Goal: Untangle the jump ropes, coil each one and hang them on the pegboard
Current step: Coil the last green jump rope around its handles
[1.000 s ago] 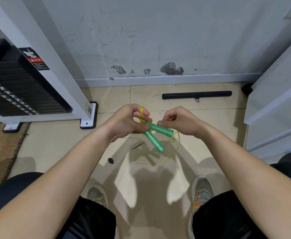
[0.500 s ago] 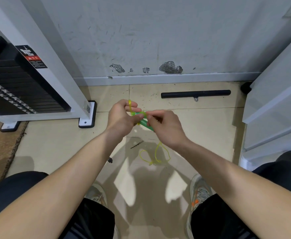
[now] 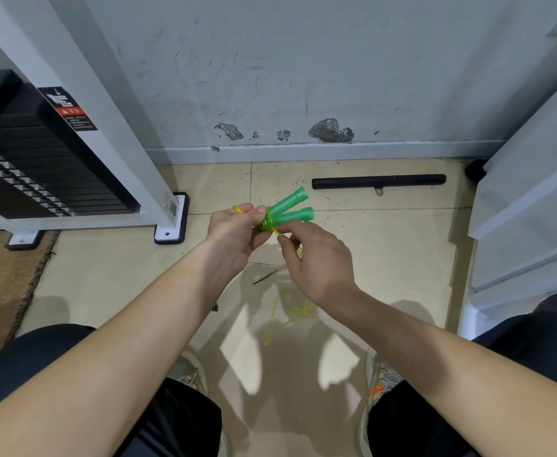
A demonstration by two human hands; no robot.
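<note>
A jump rope with two green handles (image 3: pixel 289 209) and a thin yellow cord is held in front of me above the floor. My left hand (image 3: pixel 237 233) grips the base of both handles, which fan out up and to the right; a yellow loop sticks out over its fingers. Several turns of cord are wrapped round the handle bases. My right hand (image 3: pixel 316 258) pinches the yellow cord just below the handles. The loose cord (image 3: pixel 290 308) hangs down under my right wrist to the tiles. No pegboard is in view.
A black bar (image 3: pixel 378 181) lies on the tiled floor near the wall. A weight-stack machine (image 3: pixel 49 169) with a white frame stands at left, its foot (image 3: pixel 171 222) close to my left hand. White panels (image 3: pixel 527 206) rise at right. My knees and shoes fill the bottom.
The handles have swung from pointing down-right to pointing up-right. My right hand moved from the handle tips to under the handles, pulling cord round their bases; less cord hangs below.
</note>
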